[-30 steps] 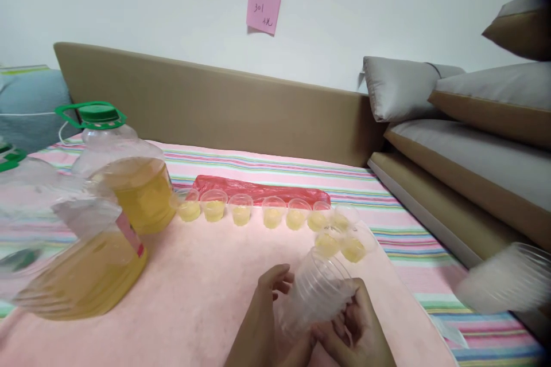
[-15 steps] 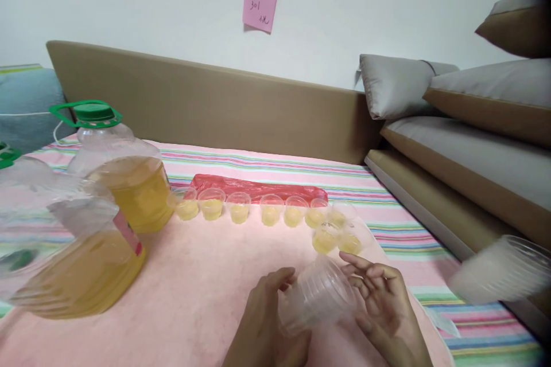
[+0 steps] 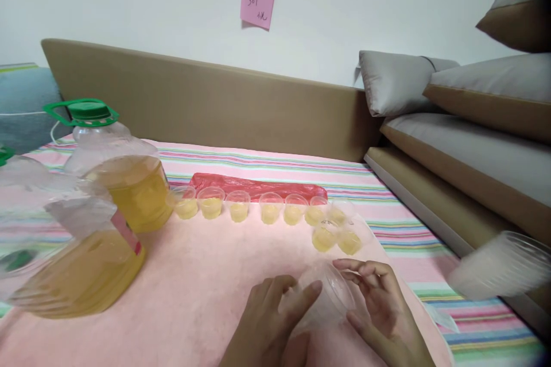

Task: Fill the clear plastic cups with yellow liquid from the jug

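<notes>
Both hands hold a stack of clear plastic cups (image 3: 329, 295) low over the pink cloth (image 3: 206, 275). My left hand (image 3: 271, 321) wraps its left side with fingers on top, and my right hand (image 3: 381, 312) cups its right side. Just beyond them stand several small clear cups of yellow liquid (image 3: 267, 209) in a row, with two more (image 3: 338, 239) nearer to me. Two large oil jugs with green caps stand at the left: the far jug (image 3: 124, 175) and the near jug (image 3: 64, 252).
A red plastic bag (image 3: 258, 186) lies behind the cup row. Another stack of clear cups (image 3: 499, 266) lies on its side at the right edge. Striped bedding (image 3: 430, 264), a tan headboard (image 3: 206, 100) and cushions (image 3: 473, 126) surround the cloth. A pink note (image 3: 257, 2) is on the wall.
The cup stack has come lower toward the cloth. My right hand opened off it, then closed around its right side again, and my left fingers moved onto its top.
</notes>
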Demonstrator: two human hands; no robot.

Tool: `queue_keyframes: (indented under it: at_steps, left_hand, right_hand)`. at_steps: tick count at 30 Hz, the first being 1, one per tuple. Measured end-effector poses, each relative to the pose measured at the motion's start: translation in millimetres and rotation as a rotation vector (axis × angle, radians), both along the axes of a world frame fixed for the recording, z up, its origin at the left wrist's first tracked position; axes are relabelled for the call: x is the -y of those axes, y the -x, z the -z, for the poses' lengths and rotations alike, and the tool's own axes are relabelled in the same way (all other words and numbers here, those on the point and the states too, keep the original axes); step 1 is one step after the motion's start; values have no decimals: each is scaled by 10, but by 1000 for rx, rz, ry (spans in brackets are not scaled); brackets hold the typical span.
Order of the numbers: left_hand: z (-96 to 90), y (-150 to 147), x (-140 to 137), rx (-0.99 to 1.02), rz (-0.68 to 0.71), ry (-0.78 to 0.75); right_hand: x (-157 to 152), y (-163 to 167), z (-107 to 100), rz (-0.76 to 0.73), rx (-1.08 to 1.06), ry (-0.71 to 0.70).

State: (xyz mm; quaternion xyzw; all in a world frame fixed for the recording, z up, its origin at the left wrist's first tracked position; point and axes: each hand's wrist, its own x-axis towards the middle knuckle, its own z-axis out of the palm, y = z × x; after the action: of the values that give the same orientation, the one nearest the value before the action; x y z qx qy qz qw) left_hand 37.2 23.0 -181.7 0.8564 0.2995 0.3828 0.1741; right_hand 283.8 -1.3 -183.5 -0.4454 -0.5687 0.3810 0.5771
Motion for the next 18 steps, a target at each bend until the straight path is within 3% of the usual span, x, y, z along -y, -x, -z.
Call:
queue_keyframes:
  at_steps: [7, 18]
  left_hand:
    - [47, 34, 23, -125, -30, -99]
    - [-4, 47, 5, -194, 9, -57]
  right_hand:
    - [28, -4, -2, -8, 3, 34]
    - [47, 69, -128, -17, -25, 68]
